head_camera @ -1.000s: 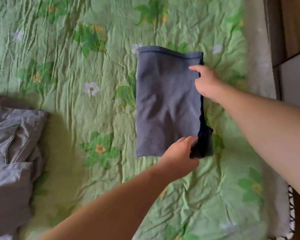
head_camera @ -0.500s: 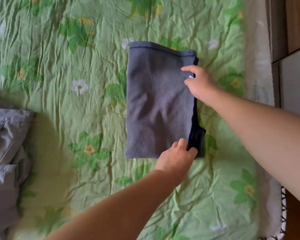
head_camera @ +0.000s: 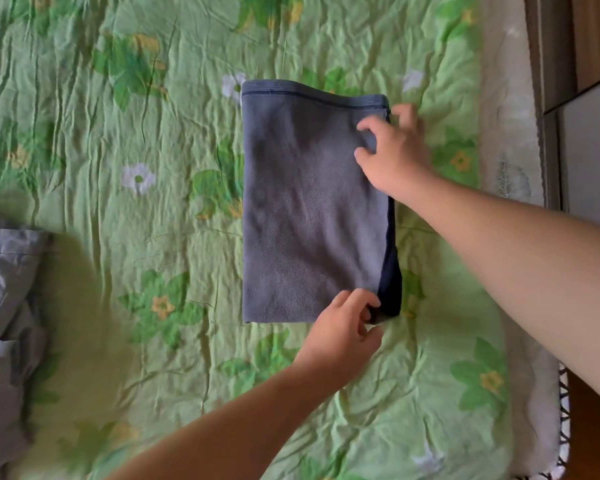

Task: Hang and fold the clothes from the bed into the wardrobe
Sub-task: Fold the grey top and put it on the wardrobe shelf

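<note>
Head camera looks straight down on what I'm working with: a folded grey garment (head_camera: 309,209) lying flat on the green flowered bedspread (head_camera: 118,116), its ribbed band (head_camera: 312,93) at the far end and a darker layer showing along its right edge. My left hand (head_camera: 340,332) reaches in from below with the forearm angled up to the right. Its fingers lie on top of the near right corner and its thumb is tucked under, pinching that corner. My right hand (head_camera: 395,154) comes in from the right on a long, nearly straight arm. Its thumb and forefinger rest on the fabric just below the band, and the other fingers curl over the right edge, gripping it. A heap of grey clothes (head_camera: 4,306) lies well apart at the left border.
</note>
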